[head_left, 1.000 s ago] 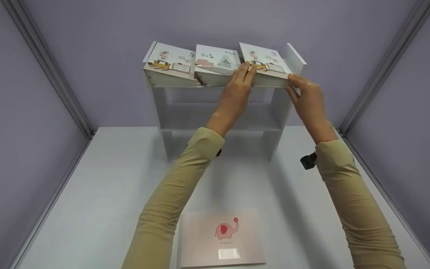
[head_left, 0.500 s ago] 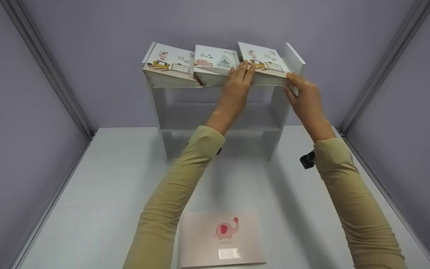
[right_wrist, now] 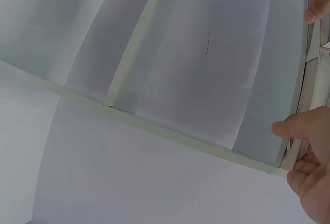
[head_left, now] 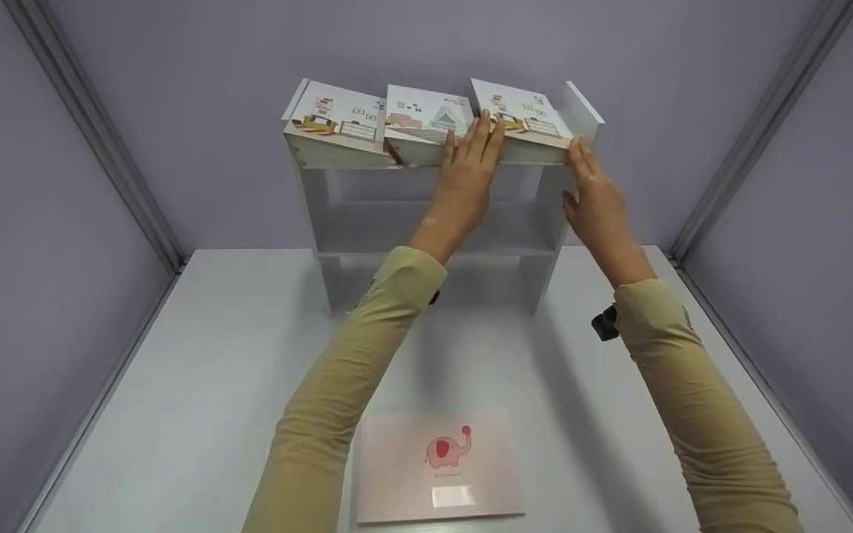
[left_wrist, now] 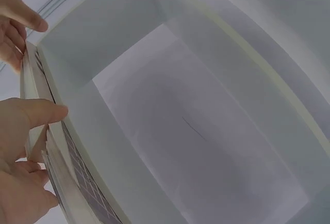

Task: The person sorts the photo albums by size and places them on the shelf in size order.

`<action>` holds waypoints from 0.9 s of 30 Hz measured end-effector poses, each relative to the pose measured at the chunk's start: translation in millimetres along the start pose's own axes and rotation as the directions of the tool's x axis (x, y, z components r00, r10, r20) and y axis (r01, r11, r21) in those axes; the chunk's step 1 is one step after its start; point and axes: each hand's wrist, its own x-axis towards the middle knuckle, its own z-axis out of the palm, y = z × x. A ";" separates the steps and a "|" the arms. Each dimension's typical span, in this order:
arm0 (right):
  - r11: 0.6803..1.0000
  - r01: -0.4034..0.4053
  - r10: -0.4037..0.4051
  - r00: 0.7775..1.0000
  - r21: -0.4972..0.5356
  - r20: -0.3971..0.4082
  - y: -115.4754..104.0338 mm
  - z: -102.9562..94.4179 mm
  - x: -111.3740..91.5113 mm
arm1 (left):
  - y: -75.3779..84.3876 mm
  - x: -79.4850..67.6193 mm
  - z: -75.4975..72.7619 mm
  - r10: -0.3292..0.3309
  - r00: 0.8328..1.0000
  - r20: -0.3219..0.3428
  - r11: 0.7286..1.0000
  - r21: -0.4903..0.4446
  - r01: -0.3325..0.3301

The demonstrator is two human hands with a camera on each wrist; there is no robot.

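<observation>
Three stacks of picture books lie in a row on top of a white shelf unit in the head view: a left stack, a middle stack and a right stack. My left hand reaches up with straight fingers lying at the front edge where the middle and right stacks meet. My right hand touches the right stack's front right corner with its straight fingertips, the thumb apart below. In the right wrist view, the right thumb is near the shelf's front edge.
A pink board with an elephant picture lies flat on the white table. The unit's lower shelf is beneath the books. An upright side panel rises right of the right stack. Purple walls stand around.
My right hand has let go of its pinch at the right stack's corner; its fingers are now straight, the thumb lower. My left hand stays at nearly the same place.
</observation>
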 end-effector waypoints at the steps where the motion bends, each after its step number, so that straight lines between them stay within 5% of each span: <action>1: 1.000 0.003 -0.003 1.000 -0.003 0.004 0.1 1.1 -0.2 | 0.0 -0.6 0.7 -0.005 1.000 0.005 1.000 -0.004 0.005; 17: 0.993 0.109 -0.106 0.993 -0.056 0.054 3.4 17.5 -7.4 | 3.1 -19.3 18.5 -0.020 0.997 -0.081 0.999 -0.033 0.017; 27: 0.995 0.095 -0.095 0.995 -0.029 -0.006 5.9 7.5 -8.8 | 5.1 -25.3 20.9 0.032 0.994 -0.103 0.999 -0.010 -0.033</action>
